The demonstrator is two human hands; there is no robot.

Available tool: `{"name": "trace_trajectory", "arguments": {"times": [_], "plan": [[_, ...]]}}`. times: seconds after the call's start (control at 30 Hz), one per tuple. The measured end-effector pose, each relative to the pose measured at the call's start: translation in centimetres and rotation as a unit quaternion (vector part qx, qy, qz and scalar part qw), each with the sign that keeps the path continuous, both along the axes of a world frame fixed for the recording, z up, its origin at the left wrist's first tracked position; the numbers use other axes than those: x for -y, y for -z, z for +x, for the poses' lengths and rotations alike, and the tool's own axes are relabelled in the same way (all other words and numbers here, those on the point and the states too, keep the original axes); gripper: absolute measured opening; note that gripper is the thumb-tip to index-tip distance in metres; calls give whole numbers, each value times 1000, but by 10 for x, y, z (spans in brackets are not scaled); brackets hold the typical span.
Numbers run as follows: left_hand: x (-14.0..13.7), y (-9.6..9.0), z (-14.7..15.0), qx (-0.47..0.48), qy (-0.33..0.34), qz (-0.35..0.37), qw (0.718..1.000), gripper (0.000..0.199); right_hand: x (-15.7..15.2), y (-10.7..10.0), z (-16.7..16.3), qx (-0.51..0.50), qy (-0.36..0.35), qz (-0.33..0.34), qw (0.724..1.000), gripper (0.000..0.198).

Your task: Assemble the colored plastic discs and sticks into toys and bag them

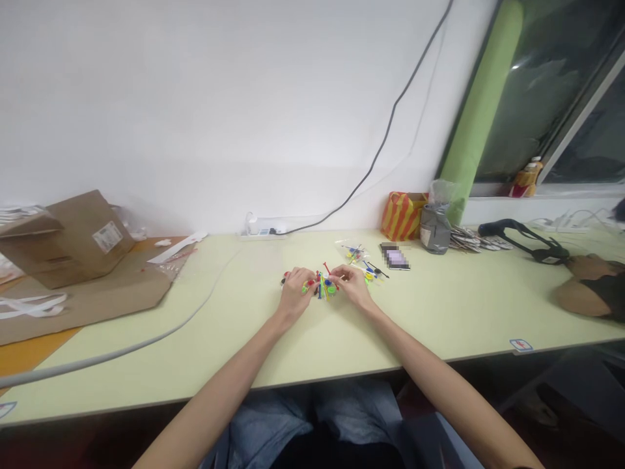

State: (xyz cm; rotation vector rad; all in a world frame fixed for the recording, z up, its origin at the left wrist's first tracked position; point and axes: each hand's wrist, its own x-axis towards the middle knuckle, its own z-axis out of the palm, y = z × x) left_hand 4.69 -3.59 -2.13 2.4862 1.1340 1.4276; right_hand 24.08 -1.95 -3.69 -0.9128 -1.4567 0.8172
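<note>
My left hand and my right hand are close together over a small cluster of coloured plastic sticks and round pieces on the table. The fingers of both hands are pinched at this cluster, too small to tell exactly which piece each one holds. A red stick slants up beside the right fingertips. Under the right hand lies a green round piece. More black, blue and yellow pieces lie just beyond the right hand, and red and dark ones show beside the left hand.
A clear bag with coloured pieces and a phone lie behind my right hand. Farther right are a striped bag, a grey pouch and a person's arm. A cardboard box, grey cable and power strip are leftward.
</note>
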Motion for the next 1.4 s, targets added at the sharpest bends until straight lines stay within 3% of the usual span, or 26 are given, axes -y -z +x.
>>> {"name": "trace_trajectory", "arguments": {"times": [0.27, 0.6, 0.8, 1.0, 1.4], "plan": [[-9, 1, -8, 29, -39, -18, 999, 7, -6, -11, -5, -62, -9, -23, 998, 34], [7, -4, 2, 88, 46, -38, 994, 3, -3, -19, -16, -86, -106, -50, 989, 34], [9, -7, 5, 105, 58, -48, 992, 5, 8, -22, -22, -100, -166, -75, 978, 35], [2, 0, 2, 147, 57, -109, 981, 16, 14, -21, -20, -68, -160, -62, 983, 35], [3, 4, 3, 157, 96, -131, 974, 20, 10, -11, -14, -94, -145, -84, 981, 39]]}}
